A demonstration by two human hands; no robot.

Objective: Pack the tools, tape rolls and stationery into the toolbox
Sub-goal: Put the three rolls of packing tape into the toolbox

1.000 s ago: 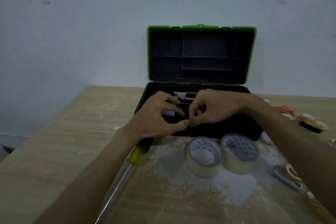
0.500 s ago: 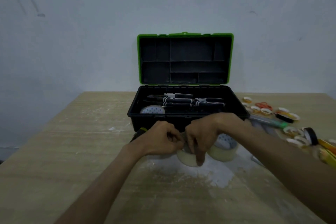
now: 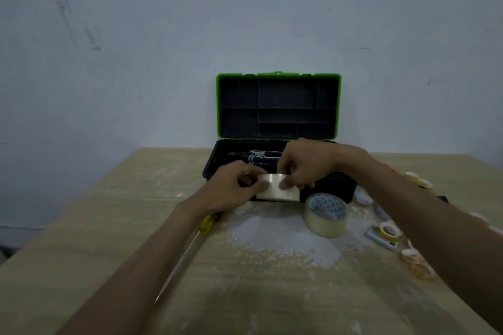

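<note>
A: Starting at the near edge of the worktop [image 3: 81,266], what lies closest?

B: A screwdriver [image 3: 190,239], with its yellow handle pointing away under the left forearm. It is not yet packed. Beyond it a clear tape roll [image 3: 326,215] rests on its side near the middle, hole upward.

A: And the hands?

B: The left hand [image 3: 231,190] and right hand [image 3: 307,166] both grasp a second tape roll [image 3: 277,190], fingers pinching it from either side. It is off the worktop, just in front of the toolbox [image 3: 340,187]. Two hands probably steady it for lowering over the front wall.

A: Anything toward the right edge?

B: Several small tape rolls [image 3: 389,230] lie scattered there, some blurred. I judge they were set there within reach for later packing.

A: What about the far side?

B: The toolbox stands toward the far edge, against the wall, its green-rimmed lid [image 3: 277,106] upright, so the tray is open. Tools with grey handles [image 3: 261,156] already lie inside. The job seems partly done.
</note>
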